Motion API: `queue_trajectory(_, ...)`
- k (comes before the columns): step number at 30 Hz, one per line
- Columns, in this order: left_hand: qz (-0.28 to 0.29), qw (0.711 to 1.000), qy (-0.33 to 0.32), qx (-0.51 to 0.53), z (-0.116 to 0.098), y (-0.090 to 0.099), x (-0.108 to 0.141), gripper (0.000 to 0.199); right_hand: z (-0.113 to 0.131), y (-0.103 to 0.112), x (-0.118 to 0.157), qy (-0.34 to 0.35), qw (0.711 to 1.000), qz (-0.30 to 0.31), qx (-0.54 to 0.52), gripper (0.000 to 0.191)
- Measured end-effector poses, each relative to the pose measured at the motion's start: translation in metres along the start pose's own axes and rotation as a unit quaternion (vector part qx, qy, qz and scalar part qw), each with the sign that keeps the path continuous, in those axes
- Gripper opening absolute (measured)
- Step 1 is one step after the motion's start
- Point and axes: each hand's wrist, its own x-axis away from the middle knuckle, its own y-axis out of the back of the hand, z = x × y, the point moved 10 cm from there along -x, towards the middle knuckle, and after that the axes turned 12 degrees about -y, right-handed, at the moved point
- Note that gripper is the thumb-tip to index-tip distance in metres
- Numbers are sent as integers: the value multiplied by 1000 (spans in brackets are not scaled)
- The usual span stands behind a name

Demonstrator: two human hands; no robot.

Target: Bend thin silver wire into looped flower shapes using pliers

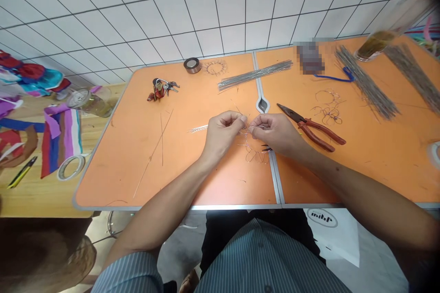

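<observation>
My left hand (227, 129) is closed in a pinch on thin wire above the middle of the orange table. Close beside it, my right hand (270, 130) pinches the same wirework between thumb and fingers. A looped wire piece (256, 155), shaped like petals round a ring, hangs below the two hands onto the table. Dark pointed tips show under my right hand; the rest of that tool is hidden. Some straight wires (198, 128) stick out to the left of my left hand. Red-handled pliers (309, 128) lie just right of my right hand.
Wire bundles (254, 74) lie at the back, with another wire bundle (367, 82) at right. Keys (164, 88), a tape roll (192, 65) and loose wires (153, 155) lie left. A glass (374, 46) stands back right. Ribbons (62, 142) and a cutter (22, 172) occupy the side table.
</observation>
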Motion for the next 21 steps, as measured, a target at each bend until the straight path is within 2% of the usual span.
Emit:
queue_trajectory(6,-6,1000,-7,3,-6,0,0,23,1,2,0,4,1000,-10,8,13)
queue_trajectory(13,2,1000,-2,10,0,0,0,27,1,3,-1,12,1000,-8,12,15)
queue_trajectory(21,-30,999,-32,14,-4,11,-1,27,1,-8,0,6,997,44,-57,14)
